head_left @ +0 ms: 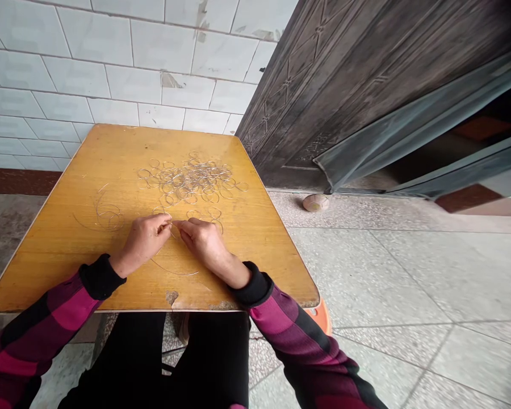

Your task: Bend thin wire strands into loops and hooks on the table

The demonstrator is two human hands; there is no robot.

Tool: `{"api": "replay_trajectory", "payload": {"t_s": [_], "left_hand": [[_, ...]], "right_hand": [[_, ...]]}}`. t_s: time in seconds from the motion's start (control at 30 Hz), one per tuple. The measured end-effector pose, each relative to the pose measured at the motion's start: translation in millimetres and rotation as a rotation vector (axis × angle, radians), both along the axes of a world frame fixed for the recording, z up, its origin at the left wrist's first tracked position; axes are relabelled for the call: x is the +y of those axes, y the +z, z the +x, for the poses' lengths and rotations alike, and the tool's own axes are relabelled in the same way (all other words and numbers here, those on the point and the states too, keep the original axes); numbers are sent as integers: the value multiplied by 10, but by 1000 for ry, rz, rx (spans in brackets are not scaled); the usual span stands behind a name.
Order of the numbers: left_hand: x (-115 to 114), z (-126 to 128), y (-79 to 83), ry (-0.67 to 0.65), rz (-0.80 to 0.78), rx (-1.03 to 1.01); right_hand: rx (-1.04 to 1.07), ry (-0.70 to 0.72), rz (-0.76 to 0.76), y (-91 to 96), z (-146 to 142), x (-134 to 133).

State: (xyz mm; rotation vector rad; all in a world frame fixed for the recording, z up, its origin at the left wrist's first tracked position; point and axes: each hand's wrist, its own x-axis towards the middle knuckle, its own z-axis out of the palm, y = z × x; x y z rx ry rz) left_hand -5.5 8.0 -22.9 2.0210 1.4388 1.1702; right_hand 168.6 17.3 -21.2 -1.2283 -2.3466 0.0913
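Note:
My left hand (141,237) is closed in a pinch on a thin metal wire, just above the middle of the table. Close beside it, my right hand (206,243) pinches at the same wire, the fingertips of both hands nearly touching. A curved tail of wire (176,273) runs out below the hands toward the table's front edge. Beyond them lies a tangled pile of wire rings (196,177). A few more rings (215,215) lie just behind my right hand. Left of my left hand are loose bent wires (109,217). My fingers hide the gripped part.
The yellow wooden table (63,250) has a chipped front edge and stands against a white tiled wall (111,74). A dark carved door (298,108) with a grey curtain (366,136) is to the right. A roundish object (315,203) lies on the floor, and an orange stool (322,318) shows beneath the table's right corner.

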Motion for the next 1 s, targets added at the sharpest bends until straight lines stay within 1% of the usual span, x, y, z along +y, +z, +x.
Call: {"api": "replay_trajectory", "payload": {"t_s": [0.17,0.33,0.47,0.53,0.57,0.6,0.63,0.73,0.77,0.8,0.83,0.9,1.0], "left_hand": [[5,-15,8,-37,55,62],[9,-31,41,-98,30,127],[6,-34,65,-121,4,184],[3,-36,82,-133,-26,161],[2,-39,93,-139,-63,127],[3,-44,106,-147,-119,81],[5,-51,119,-157,-193,23],[22,-83,154,-195,-418,-186],[29,-94,162,-204,-463,-253],[34,-103,169,-207,-488,-314],[39,-110,176,-205,-502,-366],[42,-116,189,-194,-522,-445],[38,-112,210,-187,-553,-506]], "right_hand": [[-57,7,-28,32,10,-14],[-83,21,-51,38,19,-18],[31,85,-134,65,21,-15],[133,109,-193,86,25,-8],[202,114,-240,97,29,-1],[291,120,-318,107,35,9],[399,130,-434,115,42,22],[804,171,-910,136,69,73],[930,179,-1054,142,79,90],[1037,181,-1166,148,87,104],[1117,178,-1250,154,95,116],[1211,181,-1354,163,103,126],[1267,205,-1401,173,99,117]]}}
